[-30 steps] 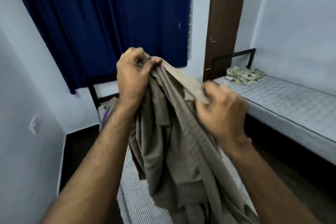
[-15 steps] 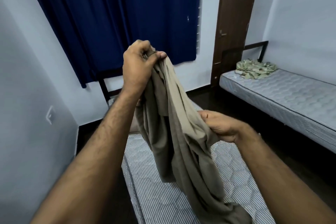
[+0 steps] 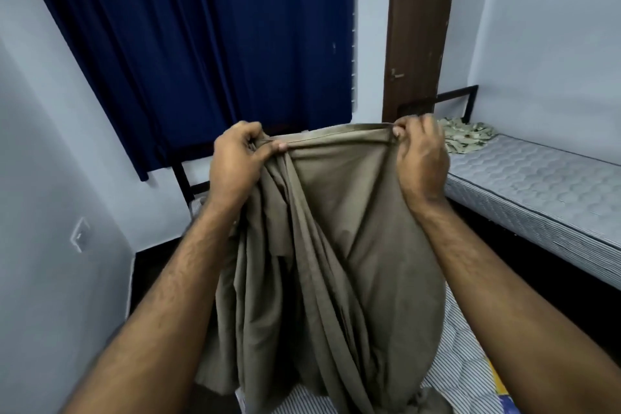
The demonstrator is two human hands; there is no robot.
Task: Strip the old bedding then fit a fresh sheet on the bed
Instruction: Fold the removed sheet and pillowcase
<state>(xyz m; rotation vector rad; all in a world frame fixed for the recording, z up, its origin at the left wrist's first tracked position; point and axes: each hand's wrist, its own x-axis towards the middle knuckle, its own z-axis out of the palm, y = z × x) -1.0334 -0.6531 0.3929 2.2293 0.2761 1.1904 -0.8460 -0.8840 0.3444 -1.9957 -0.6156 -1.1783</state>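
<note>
A person holds up a taupe sheet (image 3: 336, 228) at chest height over a narrow bed; the left hand (image 3: 237, 163) has its fingers curled round a gathered bunch of the cloth at the hemmed top edge, thumb pressed on the hem; the right hand (image 3: 421, 153) pinches the same hem farther along, fingers folded over it; the edge runs nearly taut between the two hands; the rest of the sheet hangs in long folds, its lower end bunched on the striped mattress (image 3: 467, 370) below. Behind, a dark blue curtain (image 3: 215, 44) covers the window beside a brown door (image 3: 420, 27); a second bed's quilted mattress (image 3: 537, 185) lies bare along the right wall, a crumpled patterned cloth (image 3: 467, 138) at its head, against the black bed frame (image 3: 460, 94); a wall switch (image 3: 80, 235) sits on the left wall.
</note>
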